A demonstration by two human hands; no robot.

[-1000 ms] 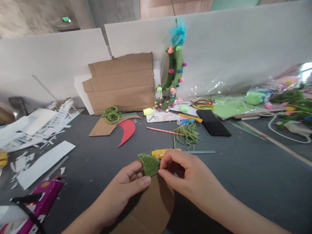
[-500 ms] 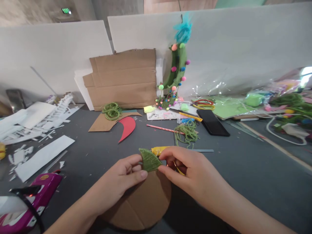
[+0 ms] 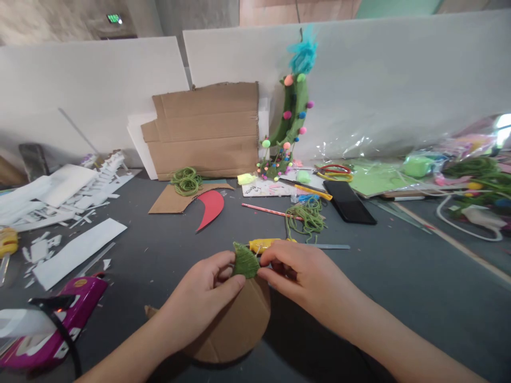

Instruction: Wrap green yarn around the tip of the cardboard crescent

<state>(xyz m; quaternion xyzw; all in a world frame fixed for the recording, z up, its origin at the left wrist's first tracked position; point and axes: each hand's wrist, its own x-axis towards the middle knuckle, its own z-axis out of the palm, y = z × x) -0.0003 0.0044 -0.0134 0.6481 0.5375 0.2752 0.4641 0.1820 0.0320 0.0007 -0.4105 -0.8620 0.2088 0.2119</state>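
Observation:
A curved brown cardboard piece (image 3: 235,335) has one tip wound in green yarn (image 3: 246,261). My left hand (image 3: 217,279) grips it near that tip, thumb in front and the other fingers curled behind. Thumb and forefinger of my right hand (image 3: 297,268) are pinched together at the right edge of the green winding; a loose strand between them is too fine to make out. Just behind the fingers lies a yellow-handled tool (image 3: 261,244), partly covered by my right hand. Part of the cardboard is hidden under my left hand and wrist.
Further back lie a red paper crescent (image 3: 211,208), a green yarn heap (image 3: 306,217), a pink pencil-like stick (image 3: 263,209) and a black phone (image 3: 349,202). A decorated green crescent (image 3: 297,114) hangs behind. At left are a magenta device (image 3: 77,303) with a black cable and white scraps (image 3: 80,250).
The view has tilted slightly. Both hands keep hold while the cardboard piece has turned a little, so its pointed far end now shows left of my left wrist.

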